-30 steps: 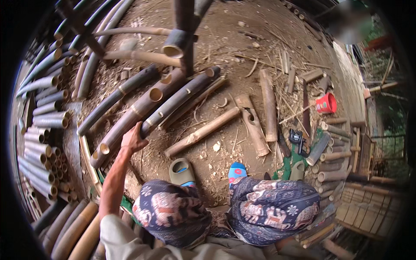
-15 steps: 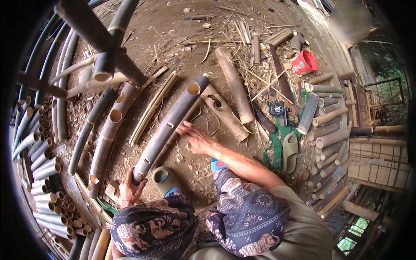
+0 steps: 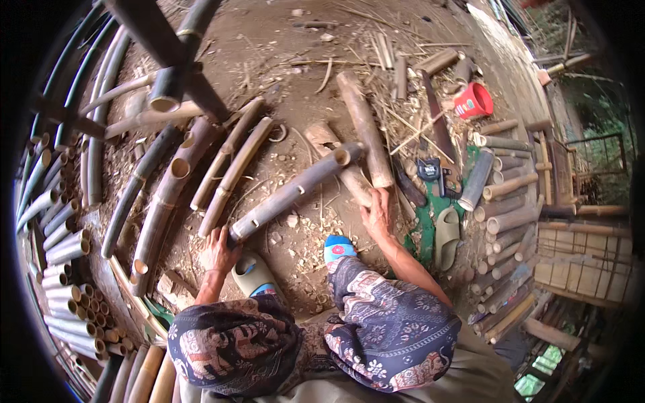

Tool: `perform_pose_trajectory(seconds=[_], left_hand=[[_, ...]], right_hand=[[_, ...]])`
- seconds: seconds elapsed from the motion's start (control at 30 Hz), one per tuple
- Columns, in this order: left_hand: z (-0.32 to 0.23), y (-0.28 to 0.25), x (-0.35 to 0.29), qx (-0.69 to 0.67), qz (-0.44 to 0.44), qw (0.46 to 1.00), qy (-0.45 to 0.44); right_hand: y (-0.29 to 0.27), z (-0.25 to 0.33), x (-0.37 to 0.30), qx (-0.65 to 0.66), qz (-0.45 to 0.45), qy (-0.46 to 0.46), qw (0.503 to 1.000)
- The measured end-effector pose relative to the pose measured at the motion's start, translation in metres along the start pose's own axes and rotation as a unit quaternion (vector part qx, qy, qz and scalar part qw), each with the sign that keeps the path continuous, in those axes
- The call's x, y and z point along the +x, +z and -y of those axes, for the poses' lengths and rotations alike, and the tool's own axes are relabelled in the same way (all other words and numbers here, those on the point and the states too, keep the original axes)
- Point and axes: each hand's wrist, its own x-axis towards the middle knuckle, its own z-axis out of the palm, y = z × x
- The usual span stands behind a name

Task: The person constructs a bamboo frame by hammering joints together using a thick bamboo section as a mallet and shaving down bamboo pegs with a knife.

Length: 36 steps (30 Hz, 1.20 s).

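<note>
A dark bamboo pole (image 3: 289, 195) with notches cut along its side lies slanting across the ground before me. My left hand (image 3: 218, 254) is closed on its near end, beside the left shoe. The pole's far end rests over a pale bamboo piece (image 3: 356, 183) that has a broken opening toward its far end. At the near end of that piece is my right hand (image 3: 377, 216), fingers curled against it; part of the grip is hidden. A longer, pale brown bamboo tube (image 3: 365, 127) lies just beyond.
Cut bamboo lengths (image 3: 168, 195) lie to the left, near a bamboo rack (image 3: 171, 80). Stacked tubes (image 3: 504, 221) line the right. A red bucket (image 3: 474, 101), a saw (image 3: 440, 124), a black tool (image 3: 430, 171) and a loose clog (image 3: 447, 238) lie at right. Shavings litter the soil.
The dark pole's far end has swung right, over the pale bamboo piece. My right hand has moved from beside the pole to the pale piece's near end. My left hand has shifted slightly forward.
</note>
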Motion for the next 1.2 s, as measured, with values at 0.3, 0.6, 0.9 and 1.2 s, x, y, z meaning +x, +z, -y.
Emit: perform_pose_trajectory(seconds=[0.3,0.6,0.9,1.2], left_hand=[[0.001,-0.012,0.029,0.024,-0.009,0.999,0.030],[0.030,-0.030,0.082,-0.023,-0.037,0.992,-0.118],[0.002,-0.084,0.040,-0.528,0.179,0.824,-0.101],[-0.066,-0.188,0.018,-0.547,0.415,0.726,0.037]], right_hand=[[0.005,-0.005,-0.006,-0.031,0.037,0.000,0.999],[-0.004,-0.002,-0.009,-0.080,0.094,-0.006,0.992],[-0.005,0.064,0.008,0.096,0.036,-0.038,0.994],[-0.088,0.161,0.110,-0.027,0.009,-0.465,0.885]])
